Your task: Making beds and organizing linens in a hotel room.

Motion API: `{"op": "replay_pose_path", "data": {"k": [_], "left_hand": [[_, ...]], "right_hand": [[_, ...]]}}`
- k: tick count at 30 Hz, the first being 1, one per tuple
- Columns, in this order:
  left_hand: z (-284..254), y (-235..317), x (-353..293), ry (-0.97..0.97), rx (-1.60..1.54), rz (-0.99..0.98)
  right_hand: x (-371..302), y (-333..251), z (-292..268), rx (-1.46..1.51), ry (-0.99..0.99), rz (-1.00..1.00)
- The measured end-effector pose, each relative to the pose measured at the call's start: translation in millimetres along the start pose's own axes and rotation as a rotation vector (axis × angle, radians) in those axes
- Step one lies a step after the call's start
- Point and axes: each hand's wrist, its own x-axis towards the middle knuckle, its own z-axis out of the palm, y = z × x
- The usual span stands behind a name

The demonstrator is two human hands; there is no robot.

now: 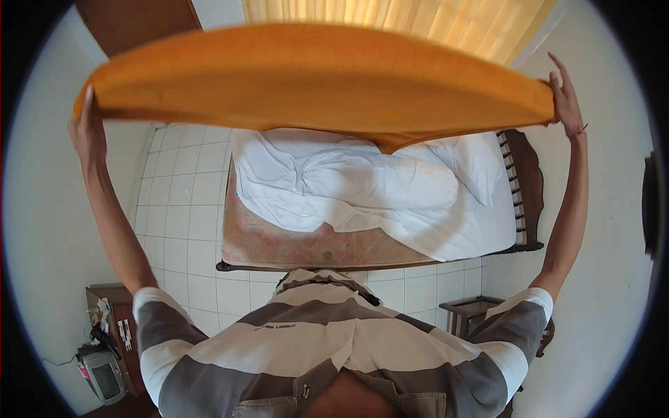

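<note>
An orange blanket [313, 76] is stretched wide between my raised arms, above the far side of the bed, its lower middle sagging to a point over the white bedding. My left hand [88, 132] grips its left end, the thumb lying over the cloth. At the right end, my right hand [568, 104] pinches the other edge, with one or more fingers sticking up past it. Below, a rumpled white sheet [376, 181] covers part of the floral mattress [293, 240]. A white pillow [481, 167] lies towards the headboard, partly hidden by the blanket.
The dark wooden headboard [526, 181] closes the bed's right end. White floor tiles [178, 202] run along its left. A small wooden table [474, 306] stands at lower right, a small television [104, 376] at lower left. Yellow curtains [418, 17] hang beyond the bed.
</note>
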Motion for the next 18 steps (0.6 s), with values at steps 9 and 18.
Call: {"op": "replay_pose_path", "data": {"k": [9, 18], "left_hand": [[-166.8, -10.0, -284.1, 0.077, 0.165, -0.586], [-154.1, 26.1, -435.3, -0.203, 0.248, -1.011]], "right_hand": [[-270.7, 6.4, 27.2, 0.163, -0.379, 0.264], [-463.5, 16.2, 48.0, 0.285, -0.688, 1.032]]}}
